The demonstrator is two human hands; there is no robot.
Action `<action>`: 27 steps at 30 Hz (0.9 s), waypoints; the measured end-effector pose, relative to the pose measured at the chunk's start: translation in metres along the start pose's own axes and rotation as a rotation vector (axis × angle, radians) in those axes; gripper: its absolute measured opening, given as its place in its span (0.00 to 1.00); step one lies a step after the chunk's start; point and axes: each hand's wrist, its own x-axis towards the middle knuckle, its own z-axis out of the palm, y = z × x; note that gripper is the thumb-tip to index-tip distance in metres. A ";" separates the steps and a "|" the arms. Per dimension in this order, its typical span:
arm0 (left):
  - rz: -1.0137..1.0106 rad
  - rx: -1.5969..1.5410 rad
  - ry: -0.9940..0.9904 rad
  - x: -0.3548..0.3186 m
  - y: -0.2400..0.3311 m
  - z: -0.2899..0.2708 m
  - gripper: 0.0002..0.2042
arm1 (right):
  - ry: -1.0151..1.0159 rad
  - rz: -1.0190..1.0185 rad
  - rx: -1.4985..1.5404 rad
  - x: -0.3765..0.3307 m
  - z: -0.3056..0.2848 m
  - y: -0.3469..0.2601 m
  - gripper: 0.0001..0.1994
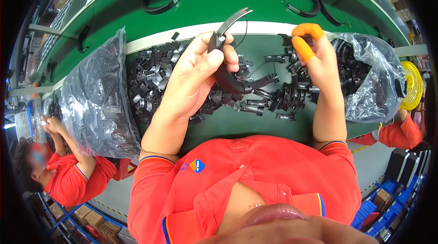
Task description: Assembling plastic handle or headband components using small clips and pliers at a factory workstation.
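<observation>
My left hand grips a curved black plastic band with a thin metal strip sticking up from its top end. My right hand, with orange finger cots on thumb and forefinger, reaches over a row of black parts and seems to pinch a small black piece at the mouth of a clear bag. A heap of small black plastic clips lies on the green table under my left hand.
A large clear bag of black parts stands at the left. Black curved bands lie on the green conveyor behind. Co-workers in orange shirts sit left and right. A yellow fan stands at the right.
</observation>
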 end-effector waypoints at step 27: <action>-0.049 0.079 0.076 0.005 -0.017 0.007 0.16 | -0.157 0.080 0.849 -0.004 0.064 -0.020 0.13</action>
